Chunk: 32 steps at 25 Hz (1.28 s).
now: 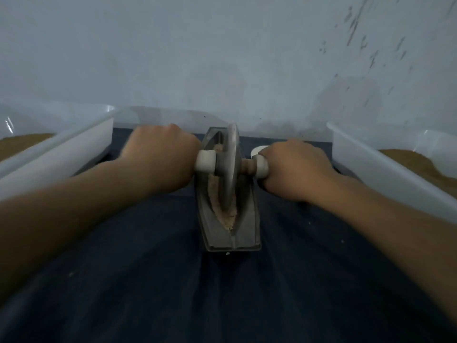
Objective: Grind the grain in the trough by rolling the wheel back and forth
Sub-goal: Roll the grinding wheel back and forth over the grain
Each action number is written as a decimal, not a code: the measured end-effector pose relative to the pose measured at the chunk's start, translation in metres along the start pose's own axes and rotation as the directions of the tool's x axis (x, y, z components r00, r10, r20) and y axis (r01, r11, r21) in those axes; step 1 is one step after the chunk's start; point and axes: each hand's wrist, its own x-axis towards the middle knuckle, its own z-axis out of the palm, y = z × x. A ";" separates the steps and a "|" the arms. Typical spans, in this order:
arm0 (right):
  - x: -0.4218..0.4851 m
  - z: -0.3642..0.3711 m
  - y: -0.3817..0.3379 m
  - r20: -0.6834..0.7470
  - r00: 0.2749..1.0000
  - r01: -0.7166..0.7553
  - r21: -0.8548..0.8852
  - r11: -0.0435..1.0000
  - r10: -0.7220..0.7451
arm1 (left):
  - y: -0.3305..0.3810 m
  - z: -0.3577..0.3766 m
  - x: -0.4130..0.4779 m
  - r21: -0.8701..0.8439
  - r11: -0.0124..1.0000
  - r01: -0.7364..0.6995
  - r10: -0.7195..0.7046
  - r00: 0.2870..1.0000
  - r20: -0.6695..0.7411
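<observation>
A grey boat-shaped metal trough (247, 224) lies lengthwise on dark blue cloth, its near end towards me. Pale crushed grain (227, 219) fills its groove. A thin grey metal wheel (231, 167) stands upright in the groove, over the trough's far half. A wooden axle with white end grips (261, 167) runs through the wheel from side to side. My left hand (160, 157) grips the left handle. My right hand (294, 167) grips the right handle. Both fists hide most of the handles.
A white plastic tub (57, 147) with brown grain stands at the left, another white tub (385, 169) with brown grain at the right. A pale wall rises just behind the trough. A small white round object (257, 151) peeks out behind my right hand. Dark cloth (222, 293) covers the surface in front of me.
</observation>
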 end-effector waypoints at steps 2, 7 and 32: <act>-0.012 0.004 0.003 -0.281 0.951 0.074 -0.205 0.976 -0.131 | -0.006 0.003 -0.023 -0.013 1.000 0.005 -0.006 0.998 -0.070; 0.042 0.012 -0.010 -0.007 0.995 -0.100 0.007 0.995 0.100 | 0.009 0.021 0.025 -0.002 0.979 0.202 -0.201 0.976 0.084; 0.000 0.006 -0.006 -0.236 0.969 0.011 -0.255 0.967 -0.073 | -0.001 0.003 -0.024 -0.028 0.993 0.113 -0.112 0.994 0.018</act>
